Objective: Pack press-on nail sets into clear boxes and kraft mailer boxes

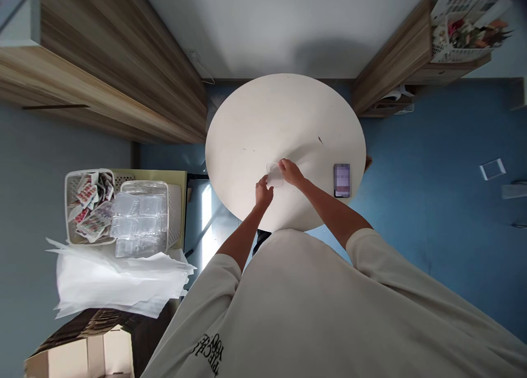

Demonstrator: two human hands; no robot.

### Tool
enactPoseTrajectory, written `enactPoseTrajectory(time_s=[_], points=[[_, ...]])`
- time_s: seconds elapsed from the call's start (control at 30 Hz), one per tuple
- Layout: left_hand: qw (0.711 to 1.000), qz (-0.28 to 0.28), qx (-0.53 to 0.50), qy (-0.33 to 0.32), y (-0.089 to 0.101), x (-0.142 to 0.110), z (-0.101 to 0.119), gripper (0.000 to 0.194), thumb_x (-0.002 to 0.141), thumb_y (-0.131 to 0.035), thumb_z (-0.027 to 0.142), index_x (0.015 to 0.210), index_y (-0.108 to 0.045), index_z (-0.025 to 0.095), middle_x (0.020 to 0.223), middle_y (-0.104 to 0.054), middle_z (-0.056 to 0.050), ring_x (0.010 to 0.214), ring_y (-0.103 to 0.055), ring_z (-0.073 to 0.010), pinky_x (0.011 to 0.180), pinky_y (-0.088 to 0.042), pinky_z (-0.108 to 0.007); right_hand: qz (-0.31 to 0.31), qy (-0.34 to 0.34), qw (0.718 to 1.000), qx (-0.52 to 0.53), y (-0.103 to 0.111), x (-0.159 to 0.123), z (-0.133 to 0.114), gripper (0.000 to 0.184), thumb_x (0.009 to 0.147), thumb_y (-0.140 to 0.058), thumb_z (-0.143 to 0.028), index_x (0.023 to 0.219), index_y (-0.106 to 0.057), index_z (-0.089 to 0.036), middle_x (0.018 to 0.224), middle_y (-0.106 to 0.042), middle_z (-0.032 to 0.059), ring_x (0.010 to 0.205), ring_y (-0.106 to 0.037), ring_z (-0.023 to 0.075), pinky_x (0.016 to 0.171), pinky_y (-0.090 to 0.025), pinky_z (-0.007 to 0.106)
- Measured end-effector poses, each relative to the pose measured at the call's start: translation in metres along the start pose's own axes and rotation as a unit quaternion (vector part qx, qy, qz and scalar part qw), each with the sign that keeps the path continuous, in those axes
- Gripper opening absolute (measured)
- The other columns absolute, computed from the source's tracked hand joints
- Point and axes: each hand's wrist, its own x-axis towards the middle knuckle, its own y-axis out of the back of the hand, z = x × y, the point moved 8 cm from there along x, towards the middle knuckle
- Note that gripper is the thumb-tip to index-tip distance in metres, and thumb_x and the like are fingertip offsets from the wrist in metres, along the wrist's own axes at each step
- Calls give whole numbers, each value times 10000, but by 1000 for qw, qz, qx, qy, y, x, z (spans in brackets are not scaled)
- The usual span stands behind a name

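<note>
Your right hand (pixel 290 171) seems pinched on the upper right corner of a clear plastic piece (pixel 275 176); your left hand (pixel 263 193) meets its left edge, clamped or not I cannot tell. You seem to be midway through two-handed handling (raised or resting, unclear) near the middle of the smooth, round-edged white table (pixel 284 109). The next move probably calls for light fingertips: the piece looks thin, glossy and squarish.

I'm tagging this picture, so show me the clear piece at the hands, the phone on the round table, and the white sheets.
Clear piece (pixel 275 177): head view, middle of its see-through face.
Phone (pixel 342 179): head view, middle of its screen.
White sheets (pixel 119 276): head view, middle of the top sheet.
</note>
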Motion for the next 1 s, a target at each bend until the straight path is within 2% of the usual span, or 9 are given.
enactPoseTrajectory(time_s=[0.1,0.2,0.3,0.43,0.53,0.67,0.8,1.0], points=[[999,4,18,-29,-3,-2,1,632,915,-599,34,1516,-547,220,1466,-621,-166,1314,-611,-303,1155,-482,-504,14,-35,999,32,-5,7,8,361,1105,-378,-397,1285,-616,-195,1171,-723,145,1064,-664,279,949,-522,400],[998,-1,25,-58,-7,-3,1,668,899,-564,18,1531,-530,229,1538,-547,-171,1341,-600,-312,1153,-485,-516,17,-33,998,43,-8,10,13,411,1069,-432,-350,1409,-586,-177,1232,-715,162,1120,-665,295,1002,-536,434],[996,-5,46,-72,-9,-3,1,697,887,-550,17,1545,-514,242,1543,-531,-169,1349,-593,-325,1161,-480,-541,20,-17,999,39,-11,10,16,458,1031,-443,-298,1457,-560,-179,1292,-681,162,1136,-652,289,1044,-538,461],[995,-4,68,-76,-8,-2,2,691,889,-560,16,1541,-526,242,1492,-569,-174,1342,-588,-353,1181,-460,-570,26,-17,999,36,-15,8,21,517,1024,-444,-320,1525,-494,-204,1338,-632,160,1097,-648,277,1038,-550,478],[994,-11,71,-79,-9,-1,2,674,896,-560,17,1530,-538,243,1495,-566,-174,1335,-588,-355,1159,-481,-558,26,-28,998,45,-17,7,25,583,1019,-444,-306,1593,-416,-204,1375,-611,170,1096,-656,275,1040,-555,477],[995,-9,66,-75,-6,-2,1,646,914,-564,48,1527,-533,252,1508,-555,-166,1333,-594,-336,1111,-521,-525,20,-33,998,48,-15,2,27,599,1010,-440,-260,1602,-416,-171,1404,-613,186,1126,-667,271,1067,-547,473],[996,9,53,-70,10,-6,1,575,956,-563,112,1517,-538,235,1544,-523,-175,1282,-635,-316,1097,-529,-517,25,-30,998,54,-3,-10,27,564,1004,-442,-250,1563,-481,-186,1451,-599,188,1137,-673,269,1046,-561,466],[995,62,43,-64,55,-19,10,480,991,-528,159,1463,-592,219,1512,-557,-169,1210,-674,-298,1106,-526,-504,26,28,999,39,18,-24,7,460,1011,-440,-264,1437,-599,-199,1423,-619,175,1102,-687,263,1053,-561,474]])
